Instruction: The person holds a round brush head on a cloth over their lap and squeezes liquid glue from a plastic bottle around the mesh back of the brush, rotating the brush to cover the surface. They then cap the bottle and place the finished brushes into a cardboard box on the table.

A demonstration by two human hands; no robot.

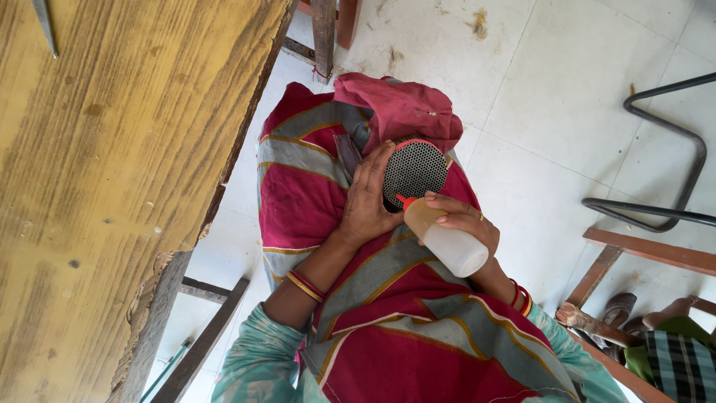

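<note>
A worn wooden table (112, 186) stands over a pale tiled floor (567, 97). On the lap, the left hand (367, 200) clasps a round mesh disc (415, 172); the right hand (466, 222) grips a squeeze bottle (445, 239), its nozzle touching the disc.

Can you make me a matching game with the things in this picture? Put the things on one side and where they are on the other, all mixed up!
Things:
1. bottle
2. mesh disc
3. wooden table
4. black metal frame

Places:
A. far right, on the floor
B. in the right hand
C. along the left side
D. on the lap, under the left hand

Pairs: 1-B, 2-D, 3-C, 4-A
</note>
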